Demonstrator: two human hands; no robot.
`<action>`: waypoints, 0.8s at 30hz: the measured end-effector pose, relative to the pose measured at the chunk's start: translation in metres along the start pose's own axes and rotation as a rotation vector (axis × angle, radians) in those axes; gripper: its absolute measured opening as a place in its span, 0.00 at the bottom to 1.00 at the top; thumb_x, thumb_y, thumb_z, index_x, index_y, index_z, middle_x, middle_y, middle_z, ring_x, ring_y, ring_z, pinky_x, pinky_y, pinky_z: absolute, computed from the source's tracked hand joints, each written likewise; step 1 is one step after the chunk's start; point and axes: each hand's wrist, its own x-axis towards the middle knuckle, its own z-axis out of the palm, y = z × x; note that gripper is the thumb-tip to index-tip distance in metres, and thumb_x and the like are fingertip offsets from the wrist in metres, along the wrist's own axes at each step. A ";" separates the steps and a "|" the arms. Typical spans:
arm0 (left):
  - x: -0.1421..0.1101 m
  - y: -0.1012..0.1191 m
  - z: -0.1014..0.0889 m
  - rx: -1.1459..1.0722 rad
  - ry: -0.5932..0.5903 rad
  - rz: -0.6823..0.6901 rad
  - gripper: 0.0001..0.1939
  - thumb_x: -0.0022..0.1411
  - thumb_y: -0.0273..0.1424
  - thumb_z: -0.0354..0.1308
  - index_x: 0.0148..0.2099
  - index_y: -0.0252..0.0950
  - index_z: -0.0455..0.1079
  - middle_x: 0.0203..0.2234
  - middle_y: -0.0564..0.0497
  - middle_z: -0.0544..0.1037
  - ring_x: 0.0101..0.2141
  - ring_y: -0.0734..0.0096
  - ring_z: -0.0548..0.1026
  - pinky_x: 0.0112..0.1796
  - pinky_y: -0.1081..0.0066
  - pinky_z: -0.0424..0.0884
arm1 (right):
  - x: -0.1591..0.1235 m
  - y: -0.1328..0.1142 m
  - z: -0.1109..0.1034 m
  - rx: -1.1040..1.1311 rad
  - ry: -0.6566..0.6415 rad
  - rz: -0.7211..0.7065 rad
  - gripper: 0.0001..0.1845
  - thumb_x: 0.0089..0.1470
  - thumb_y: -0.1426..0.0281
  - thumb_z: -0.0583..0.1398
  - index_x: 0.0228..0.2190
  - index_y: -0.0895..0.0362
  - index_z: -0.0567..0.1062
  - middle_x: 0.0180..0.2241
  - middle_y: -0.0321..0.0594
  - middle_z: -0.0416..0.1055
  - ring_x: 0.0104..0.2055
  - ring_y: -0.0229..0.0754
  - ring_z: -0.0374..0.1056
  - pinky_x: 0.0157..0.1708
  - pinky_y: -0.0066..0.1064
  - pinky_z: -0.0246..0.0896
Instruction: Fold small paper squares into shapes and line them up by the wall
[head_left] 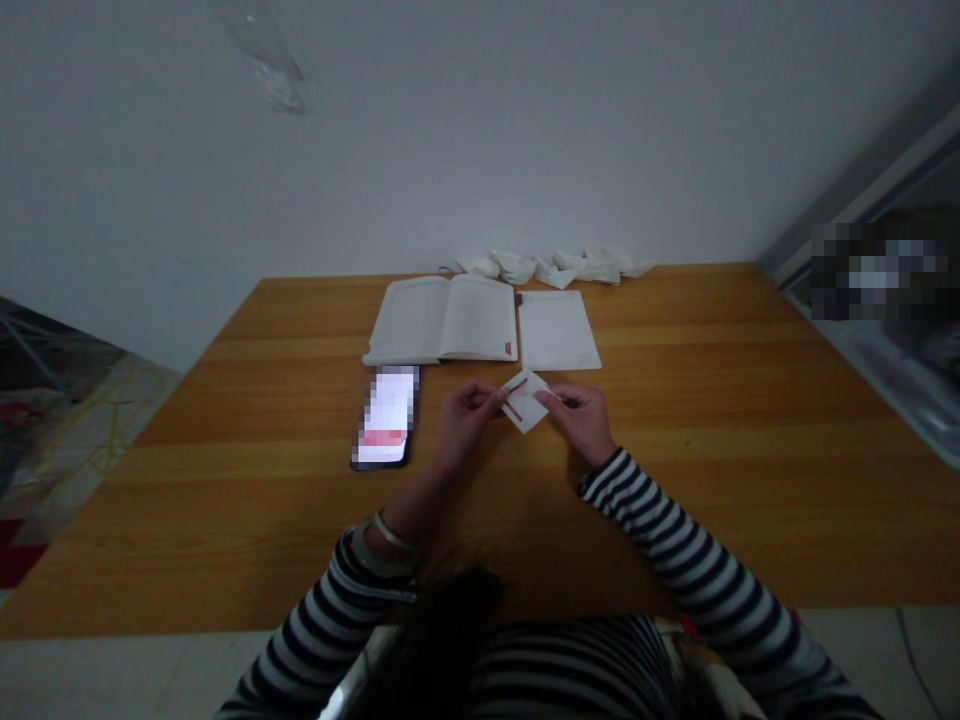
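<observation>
Between my two hands is a small folded piece of white paper (526, 408) with red marks, turned so that its corners point up and down. My left hand (471, 415) pinches its left corner between thumb and finger. On the opposite corner, my right hand (583, 415) is closed in the same kind of pinch. The paper is held over the wooden table, just in front of a loose white sheet (559, 332). An open notebook (442, 320) lies beyond my left hand, its pages blank or too faint to read.
Left of my hands a phone (386, 418) lies with its screen lit and blurred. Several crumpled white tissues (555, 268) line the back edge of the wooden table (712, 400), against the wall. A clear plastic piece (277, 80) hangs on the wall at upper left.
</observation>
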 end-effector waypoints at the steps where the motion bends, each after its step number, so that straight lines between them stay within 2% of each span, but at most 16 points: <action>1: -0.001 -0.002 0.002 -0.011 0.015 -0.002 0.20 0.49 0.44 0.73 0.28 0.34 0.71 0.22 0.51 0.81 0.25 0.71 0.79 0.32 0.69 0.78 | -0.001 -0.001 0.002 0.002 0.018 0.003 0.16 0.47 0.56 0.69 0.21 0.55 0.80 0.20 0.36 0.75 0.22 0.38 0.67 0.22 0.29 0.62; 6: -0.003 -0.006 0.008 -0.049 0.094 0.030 0.21 0.51 0.44 0.72 0.28 0.35 0.68 0.23 0.51 0.81 0.26 0.69 0.80 0.33 0.67 0.78 | -0.003 -0.002 0.012 0.076 0.105 0.025 0.23 0.45 0.52 0.70 0.18 0.54 0.69 0.17 0.31 0.68 0.20 0.34 0.59 0.20 0.26 0.55; 9: -0.003 -0.007 0.009 -0.063 0.121 0.042 0.21 0.51 0.44 0.72 0.28 0.36 0.66 0.23 0.51 0.81 0.26 0.69 0.80 0.34 0.67 0.78 | -0.004 -0.001 0.016 0.094 0.112 0.047 0.26 0.44 0.50 0.69 0.18 0.54 0.65 0.17 0.30 0.64 0.19 0.33 0.56 0.20 0.26 0.53; 13: -0.005 -0.007 0.010 -0.091 0.156 0.037 0.20 0.51 0.42 0.72 0.29 0.36 0.66 0.24 0.52 0.81 0.26 0.70 0.80 0.34 0.68 0.78 | -0.007 -0.001 0.018 0.081 0.092 0.043 0.26 0.48 0.49 0.67 0.19 0.53 0.64 0.17 0.28 0.62 0.19 0.33 0.54 0.20 0.26 0.50; 17: -0.007 -0.005 0.012 -0.124 0.184 0.030 0.21 0.50 0.42 0.73 0.30 0.36 0.66 0.23 0.52 0.81 0.25 0.70 0.80 0.33 0.69 0.78 | -0.010 -0.002 0.020 0.090 0.118 0.048 0.23 0.51 0.51 0.66 0.21 0.53 0.65 0.17 0.29 0.62 0.20 0.34 0.55 0.20 0.27 0.51; 21: -0.008 -0.006 0.014 -0.156 0.187 0.017 0.21 0.51 0.41 0.73 0.41 0.34 0.72 0.25 0.50 0.83 0.26 0.68 0.81 0.33 0.67 0.78 | -0.011 -0.001 0.021 0.108 0.142 0.046 0.22 0.51 0.52 0.67 0.22 0.53 0.66 0.18 0.30 0.65 0.20 0.34 0.57 0.20 0.27 0.52; 24: -0.010 -0.006 0.015 -0.124 0.154 0.008 0.21 0.55 0.42 0.70 0.45 0.32 0.77 0.32 0.45 0.85 0.32 0.64 0.82 0.38 0.65 0.79 | -0.010 0.000 0.021 0.106 0.154 0.054 0.22 0.50 0.51 0.67 0.23 0.53 0.66 0.18 0.30 0.67 0.20 0.34 0.59 0.20 0.27 0.55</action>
